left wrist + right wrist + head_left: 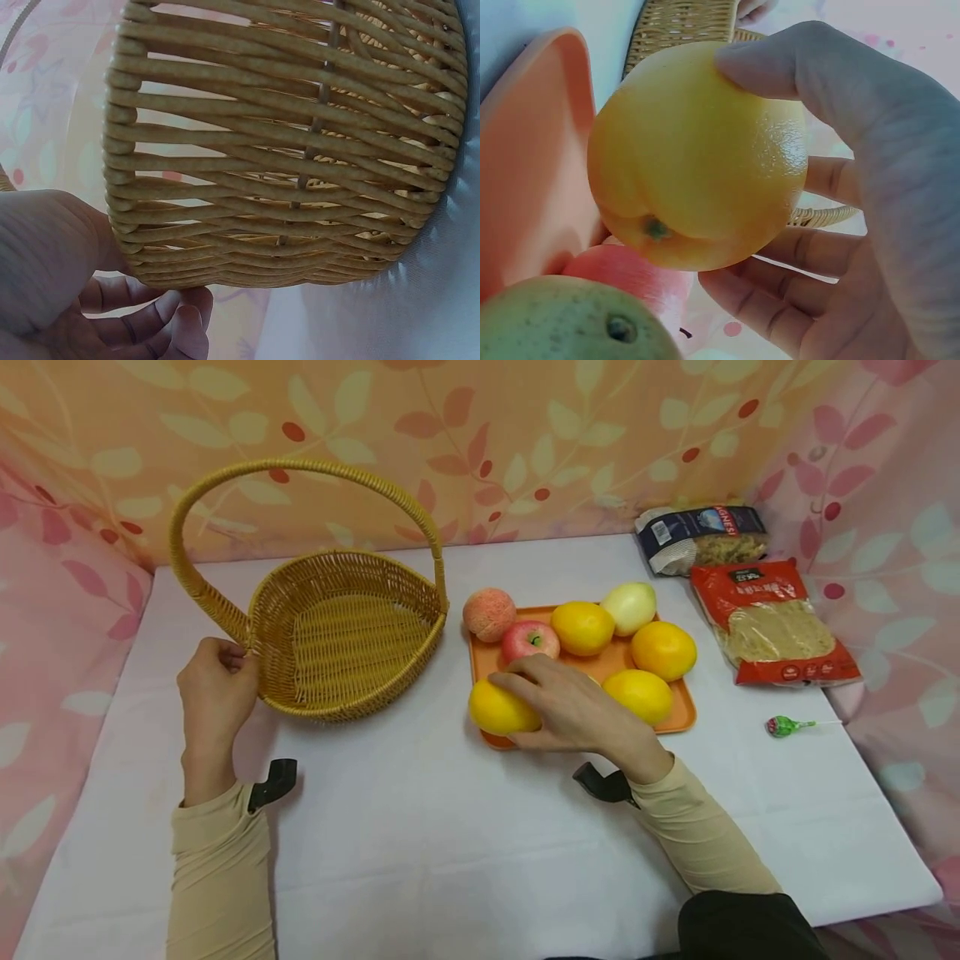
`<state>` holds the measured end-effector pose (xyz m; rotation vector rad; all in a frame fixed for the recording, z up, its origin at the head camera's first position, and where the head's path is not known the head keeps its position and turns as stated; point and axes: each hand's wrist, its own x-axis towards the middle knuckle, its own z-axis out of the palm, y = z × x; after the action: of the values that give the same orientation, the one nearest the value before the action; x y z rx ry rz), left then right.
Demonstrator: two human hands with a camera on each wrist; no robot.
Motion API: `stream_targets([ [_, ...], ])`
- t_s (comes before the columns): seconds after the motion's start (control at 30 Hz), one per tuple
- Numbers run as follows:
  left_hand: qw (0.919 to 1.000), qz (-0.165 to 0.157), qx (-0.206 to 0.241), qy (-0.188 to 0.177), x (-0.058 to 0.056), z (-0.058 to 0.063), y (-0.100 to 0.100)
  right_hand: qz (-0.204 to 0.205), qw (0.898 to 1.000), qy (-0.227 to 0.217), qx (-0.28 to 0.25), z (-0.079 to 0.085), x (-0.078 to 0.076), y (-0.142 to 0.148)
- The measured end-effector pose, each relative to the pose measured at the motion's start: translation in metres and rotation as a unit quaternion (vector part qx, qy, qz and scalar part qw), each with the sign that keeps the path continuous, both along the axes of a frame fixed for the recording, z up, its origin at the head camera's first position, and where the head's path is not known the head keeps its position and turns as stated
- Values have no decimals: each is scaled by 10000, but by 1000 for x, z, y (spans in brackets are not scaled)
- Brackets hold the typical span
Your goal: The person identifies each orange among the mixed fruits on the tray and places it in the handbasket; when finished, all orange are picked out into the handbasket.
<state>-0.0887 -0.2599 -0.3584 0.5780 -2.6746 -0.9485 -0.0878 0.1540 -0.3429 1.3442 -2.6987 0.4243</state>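
Note:
My left hand (217,685) pinches the rim of a yellow-brown wicker basket (352,643) near the foot of its tall handle. In the left wrist view, the basket's woven side (277,150) fills most of the picture, with thumb and fingers at its rim. My right hand (573,706) grips a yellow-orange orange (501,708) over the near left corner of an orange tray (480,670). Thumb and fingers lie round opposite sides of the orange (697,157) in the right wrist view. A red apple (530,641) and a greenish speckled fruit (570,322) are close by.
Also on or at the tray are a peach (489,614), a pale green fruit (629,608) and several yellow fruits (663,650). To the right lie a pasta bag (705,539), a red food packet (776,625) and a green-wrapped lollipop (783,726). Patterned curtains surround the white table.

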Motion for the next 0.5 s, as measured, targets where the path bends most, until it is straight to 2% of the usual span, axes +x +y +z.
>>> stream_targets([
  [0.13, 10000, -20, -39, 61, 0, -1, 0, 86, 9998, 115, -170, 3, -2, -2],
  [0.37, 10000, -11, -13, 20, -1, -2, -1, 399, 9963, 595, -483, 12, -12, -3],
  [0.5, 10000, -13, -4, -4, -1, -1, -2, 587, 9941, 638, -651, 19, -20, -4],
])
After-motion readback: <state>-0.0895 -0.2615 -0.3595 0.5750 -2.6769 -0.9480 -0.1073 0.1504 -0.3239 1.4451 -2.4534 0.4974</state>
